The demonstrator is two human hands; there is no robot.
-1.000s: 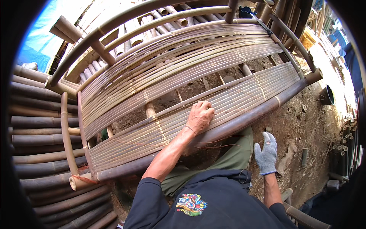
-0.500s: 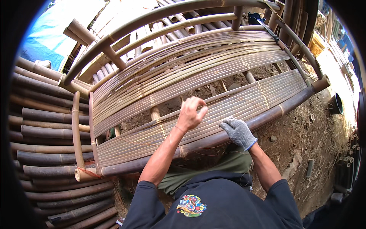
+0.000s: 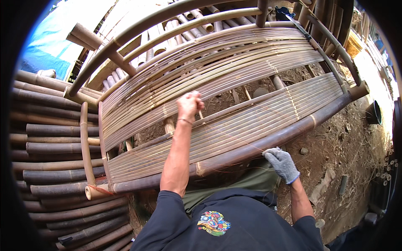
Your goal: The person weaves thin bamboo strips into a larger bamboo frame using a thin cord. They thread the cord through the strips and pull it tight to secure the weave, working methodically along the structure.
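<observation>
A long bamboo bench frame [image 3: 312,121] with rows of thin slats [image 3: 251,121] lies across in front of me. My left hand [image 3: 189,105], bare with a thin band at the wrist, is closed in a fist above the gap between the two slat panels. My right hand [image 3: 282,165], in a grey knit glove, pinches a thin brown cord [image 3: 234,137] just off the thick front pole. The cord runs slantwise over the near slats up to my left fist, where its end is hidden by the fingers. More thin strands lie loosely along the near slats.
Dark bamboo poles [image 3: 54,147] are stacked at the left, and cut lengths [image 3: 190,33] lie behind the bench. A curved bamboo rail [image 3: 167,18] rises at the far side. A dark bucket [image 3: 372,113] stands on the dirt ground [image 3: 322,150] at right, near scattered debris.
My left hand has moved away and to the left, its fingers closing into a fist. My gloved right hand has shifted right and nearer me, and the cord now stretches between them.
</observation>
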